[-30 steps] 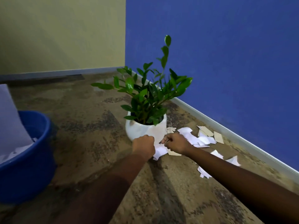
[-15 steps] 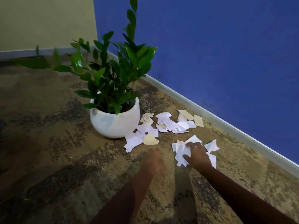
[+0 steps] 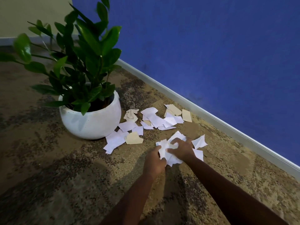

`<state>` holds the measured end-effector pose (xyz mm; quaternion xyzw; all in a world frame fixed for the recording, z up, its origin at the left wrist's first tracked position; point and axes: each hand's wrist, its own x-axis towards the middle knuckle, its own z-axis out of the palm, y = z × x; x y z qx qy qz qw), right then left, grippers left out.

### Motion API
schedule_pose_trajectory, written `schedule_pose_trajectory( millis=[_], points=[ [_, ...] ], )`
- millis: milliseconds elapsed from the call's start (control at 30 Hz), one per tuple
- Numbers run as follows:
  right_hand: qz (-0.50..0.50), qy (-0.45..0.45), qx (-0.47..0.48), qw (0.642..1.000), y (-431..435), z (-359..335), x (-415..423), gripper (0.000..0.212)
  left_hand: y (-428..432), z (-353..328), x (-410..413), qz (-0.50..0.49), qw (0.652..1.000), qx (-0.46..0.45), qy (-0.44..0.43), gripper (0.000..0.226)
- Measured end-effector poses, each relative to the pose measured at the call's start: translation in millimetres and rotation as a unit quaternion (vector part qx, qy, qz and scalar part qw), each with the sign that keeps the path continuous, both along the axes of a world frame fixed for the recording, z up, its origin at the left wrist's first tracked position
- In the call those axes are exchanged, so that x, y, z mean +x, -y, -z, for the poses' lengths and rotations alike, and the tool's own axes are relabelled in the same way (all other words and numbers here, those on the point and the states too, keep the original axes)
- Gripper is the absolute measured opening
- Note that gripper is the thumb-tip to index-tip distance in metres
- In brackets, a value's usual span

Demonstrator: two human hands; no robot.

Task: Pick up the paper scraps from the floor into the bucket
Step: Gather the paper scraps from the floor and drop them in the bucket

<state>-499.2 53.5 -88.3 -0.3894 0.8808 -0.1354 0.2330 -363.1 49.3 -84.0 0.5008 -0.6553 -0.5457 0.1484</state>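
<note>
White and tan paper scraps lie scattered on the carpet right of a plant pot. My right hand (image 3: 181, 147) has its fingers curled over a bunch of white scraps (image 3: 170, 158) on the floor. My left hand (image 3: 155, 161) grips the same bunch from its left side. More white scraps (image 3: 159, 120) lie farther off toward the wall. A tan scrap (image 3: 134, 138) and white pieces (image 3: 114, 141) lie by the pot. A crumpled tan ball (image 3: 131, 115) sits behind them. The bucket is out of view.
A white round pot (image 3: 90, 122) with a leafy green plant (image 3: 81, 62) stands left of the scraps. A blue wall with a grey baseboard (image 3: 211, 117) runs diagonally on the right. Patterned brown carpet (image 3: 56, 176) spreads to the left and front.
The view has swung right, away from the blue bucket and closer to the scraps. Both hands left the pile by the pot; the left has now joined the right on the nearer bunch.
</note>
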Motion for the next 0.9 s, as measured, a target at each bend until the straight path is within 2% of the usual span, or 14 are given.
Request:
schedule_pose_trajectory(
  millis=[67, 167, 300, 333, 433, 533, 633, 733, 833, 900],
  points=[
    [0.018, -0.004, -0.051, 0.999, 2, 2, 1, 0.027, 2, 3, -3, -0.028, 0.999, 0.025, -0.029, 0.054],
    [0.011, 0.016, -0.129, 0.991, -1, -5, 5, 0.018, 4, 3, -4, -0.081, 0.99, 0.078, -0.083, 0.049],
    [-0.027, 0.06, -0.225, 0.972, -16, -18, 21, 0.006, 4, -4, -2, -0.149, 0.955, 0.18, -0.181, 0.032],
    [-0.052, 0.05, -0.232, 0.97, -21, -20, 25, 0.005, 3, -8, -1, -0.156, 0.944, 0.207, -0.206, 0.033],
    [-0.152, -0.013, -0.224, 0.962, -36, -21, 36, 0.006, 5, -11, 0, -0.161, 0.903, 0.289, -0.273, 0.057],
    [-0.224, -0.052, -0.214, 0.949, -45, -17, 41, 0.009, 8, -14, 3, -0.163, 0.879, 0.331, -0.3, 0.052],
    [-0.254, -0.012, -0.214, 0.943, -50, -16, 40, 0.01, 9, -14, 5, -0.185, 0.895, 0.31, -0.262, 0.041],
    [-0.238, -0.006, -0.223, 0.945, -54, -12, 33, 0.016, 11, -11, 8, -0.227, 0.913, 0.258, -0.219, 0.043],
    [-0.162, -0.051, -0.221, 0.96, -50, -3, 15, 0.02, 12, -9, 12, -0.255, 0.934, 0.182, -0.171, 0.042],
    [-0.11, -0.114, -0.156, 0.975, -45, 0, -2, 0.034, 12, -8, 16, -0.252, 0.943, 0.15, -0.154, 0.043]
  ],
)
